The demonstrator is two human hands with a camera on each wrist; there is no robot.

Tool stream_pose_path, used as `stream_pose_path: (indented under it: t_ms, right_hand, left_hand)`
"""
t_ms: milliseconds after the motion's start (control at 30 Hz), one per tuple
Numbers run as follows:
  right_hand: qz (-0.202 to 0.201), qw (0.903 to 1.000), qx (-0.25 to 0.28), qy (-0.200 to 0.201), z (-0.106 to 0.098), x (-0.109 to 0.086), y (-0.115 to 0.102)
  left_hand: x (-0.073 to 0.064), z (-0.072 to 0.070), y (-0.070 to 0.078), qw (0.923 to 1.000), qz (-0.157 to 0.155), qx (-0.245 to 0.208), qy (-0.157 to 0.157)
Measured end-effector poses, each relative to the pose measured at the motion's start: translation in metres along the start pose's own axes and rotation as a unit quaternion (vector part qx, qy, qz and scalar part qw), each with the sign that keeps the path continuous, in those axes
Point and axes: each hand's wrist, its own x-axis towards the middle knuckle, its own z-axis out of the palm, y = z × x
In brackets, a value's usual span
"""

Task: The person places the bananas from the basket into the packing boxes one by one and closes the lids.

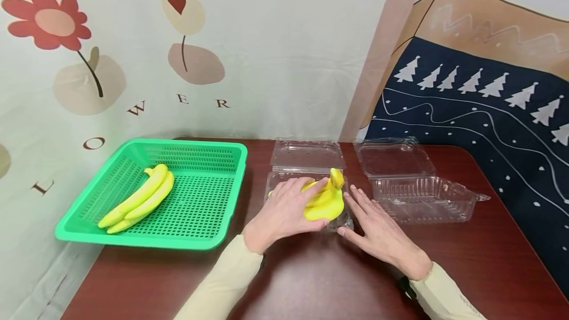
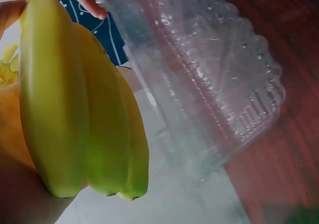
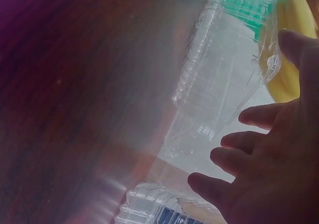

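My left hand (image 1: pixel 286 209) grips a bunch of yellow bananas (image 1: pixel 326 204) from its left side, with the stem end pointing up and away. The bunch is over a clear plastic clamshell box (image 1: pixel 306 156) whose lid lies folded back toward the wall. In the left wrist view several bananas (image 2: pixel 55 99) hang side by side next to the box's ribbed wall (image 2: pixel 249 94). My right hand (image 1: pixel 384 236) has its fingers spread and nearly straight at the box's right edge. Thumb and fingertips lie close to that edge, and the hand holds nothing.
A second clamshell box (image 1: pixel 424 204) stands lid-back on the right of the brown table (image 1: pixel 311 280). On the left is a green plastic basket (image 1: pixel 146 243) with another bunch of bananas (image 1: pixel 142 199) inside. A patterned cloth wall (image 1: pixel 284 63) closes off the back.
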Motion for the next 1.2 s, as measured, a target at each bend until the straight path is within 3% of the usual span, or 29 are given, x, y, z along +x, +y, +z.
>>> stream_pose_path:
  t_ms: [233,700,1033,1200]
  right_hand:
    - [0.013,0.9998,0.004,-0.018,0.000,0.000,-0.001]
    - [0.010,0.9998,-0.005,-0.018,0.000,0.001,-0.001]
    - [0.006,0.9998,-0.013,-0.015,0.000,0.000,-0.001]
    - [0.007,0.9997,-0.014,-0.016,0.000,0.000,0.000]
  left_hand:
    - [0.004,0.008,-0.008,0.9986,-0.020,-0.022,-0.043]
    - [0.014,0.016,-0.017,0.9927,-0.011,-0.034,-0.116]
    - [0.017,0.018,-0.024,0.9863,0.004,-0.073,-0.148]
    - [0.017,0.016,-0.025,0.9840,0.004,-0.069,-0.164]
